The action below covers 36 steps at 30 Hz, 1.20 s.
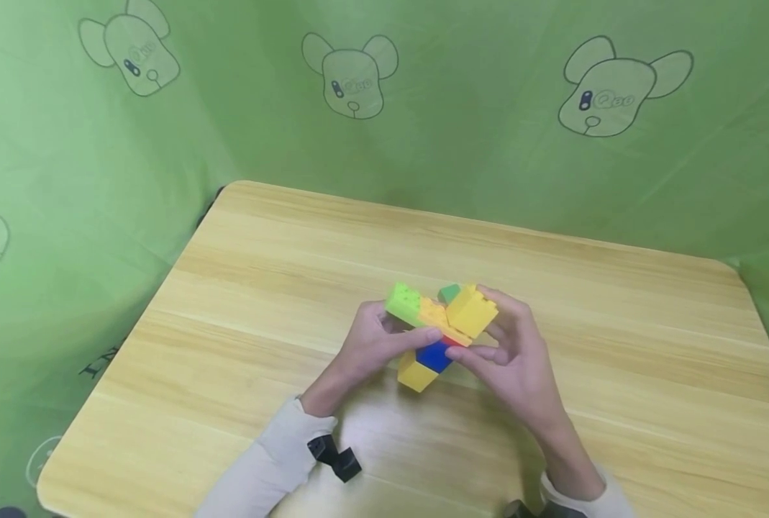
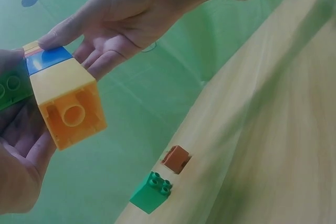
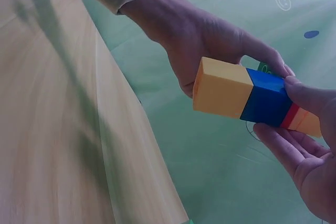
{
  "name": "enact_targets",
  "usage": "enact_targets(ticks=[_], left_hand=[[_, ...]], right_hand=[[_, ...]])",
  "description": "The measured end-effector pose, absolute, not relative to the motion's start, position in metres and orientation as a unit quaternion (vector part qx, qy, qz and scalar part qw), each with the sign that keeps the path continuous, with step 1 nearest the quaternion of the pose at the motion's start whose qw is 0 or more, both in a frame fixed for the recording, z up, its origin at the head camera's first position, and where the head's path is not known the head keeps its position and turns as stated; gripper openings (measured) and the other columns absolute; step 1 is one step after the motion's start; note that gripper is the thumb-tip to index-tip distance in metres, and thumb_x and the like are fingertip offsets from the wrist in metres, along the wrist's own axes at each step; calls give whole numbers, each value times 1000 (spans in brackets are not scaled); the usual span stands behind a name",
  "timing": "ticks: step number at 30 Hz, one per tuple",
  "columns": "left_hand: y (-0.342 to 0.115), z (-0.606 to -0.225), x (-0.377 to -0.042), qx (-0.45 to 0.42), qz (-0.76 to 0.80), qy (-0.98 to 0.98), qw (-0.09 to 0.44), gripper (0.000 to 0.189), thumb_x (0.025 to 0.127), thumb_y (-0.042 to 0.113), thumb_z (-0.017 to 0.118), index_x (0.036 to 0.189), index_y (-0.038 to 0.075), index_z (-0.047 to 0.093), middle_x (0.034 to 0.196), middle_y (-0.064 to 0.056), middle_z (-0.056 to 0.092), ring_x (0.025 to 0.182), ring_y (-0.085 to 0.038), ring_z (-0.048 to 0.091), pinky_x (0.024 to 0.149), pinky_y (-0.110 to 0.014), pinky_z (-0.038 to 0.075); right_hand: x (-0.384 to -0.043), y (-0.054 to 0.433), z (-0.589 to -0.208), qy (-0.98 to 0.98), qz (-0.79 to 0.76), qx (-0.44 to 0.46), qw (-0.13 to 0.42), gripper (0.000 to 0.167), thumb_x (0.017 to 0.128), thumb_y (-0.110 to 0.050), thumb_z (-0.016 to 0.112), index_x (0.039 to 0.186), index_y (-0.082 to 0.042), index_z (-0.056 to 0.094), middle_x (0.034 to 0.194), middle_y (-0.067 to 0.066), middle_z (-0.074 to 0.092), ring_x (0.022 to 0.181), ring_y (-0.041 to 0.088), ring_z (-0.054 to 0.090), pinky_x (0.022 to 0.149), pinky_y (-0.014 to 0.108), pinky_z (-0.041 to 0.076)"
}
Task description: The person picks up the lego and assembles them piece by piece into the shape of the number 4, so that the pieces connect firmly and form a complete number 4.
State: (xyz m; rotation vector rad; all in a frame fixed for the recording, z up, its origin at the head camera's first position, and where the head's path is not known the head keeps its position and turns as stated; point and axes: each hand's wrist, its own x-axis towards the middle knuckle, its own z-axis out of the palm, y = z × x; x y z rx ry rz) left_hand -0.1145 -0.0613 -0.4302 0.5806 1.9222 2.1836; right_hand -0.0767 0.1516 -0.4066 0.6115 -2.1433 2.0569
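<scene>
A built stack of toy bricks [image 1: 434,356] is held up over the table between both hands. Light green, orange, yellow, red and blue bricks are joined in it, with a yellow brick [image 2: 65,85] at its lower end; that brick's hollow underside faces the left wrist view. My left hand [image 1: 378,339] grips the side by the light green brick [image 1: 403,302], thumb across the front. From the other side, my right hand [image 1: 520,360] pinches the stack, its thumb near the blue brick [image 3: 265,98] and a finger behind the upper yellow brick [image 1: 472,311]. Other fingertips are hidden.
On the wooden table [image 1: 261,273] lie a loose green brick [image 2: 150,192] and a brown brick [image 2: 176,159], close together beyond the hands. A green printed curtain [image 1: 462,158] hangs past the table's back and left edges. Both wrists carry black devices.
</scene>
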Motion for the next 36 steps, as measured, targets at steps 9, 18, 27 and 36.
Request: enact_targets(ticks=[9,18,27,36], left_hand=[[-62,-431,-115,186,737,644,89,35,89,17,78,115,-6,71,108,-14,76,97,-18,73,90,-40,61],[-60,-433,-115,179,743,640,87,36,89,18,78,116,-5,71,108,-12,77,98,-19,73,91,-40,61],[-59,-432,-115,167,748,633,104,39,92,23,77,122,0,70,114,-9,76,103,-20,70,94,-39,58],[-59,-430,-116,175,753,624,115,40,93,21,75,126,0,68,122,-9,74,112,-21,68,101,-41,55]], right_hand=[[-76,152,-407,-698,686,195,68,80,75,28,75,146,8,44,148,15,52,123,22,65,83,37,63],[-79,154,-404,-698,686,199,53,81,78,27,73,151,4,44,149,14,52,124,23,63,89,36,61],[-79,154,-405,-746,630,216,29,98,88,20,68,166,-17,22,160,15,36,135,17,52,95,27,58],[-79,153,-408,-747,622,234,18,107,86,23,66,168,-17,9,164,17,26,142,18,44,97,27,57]])
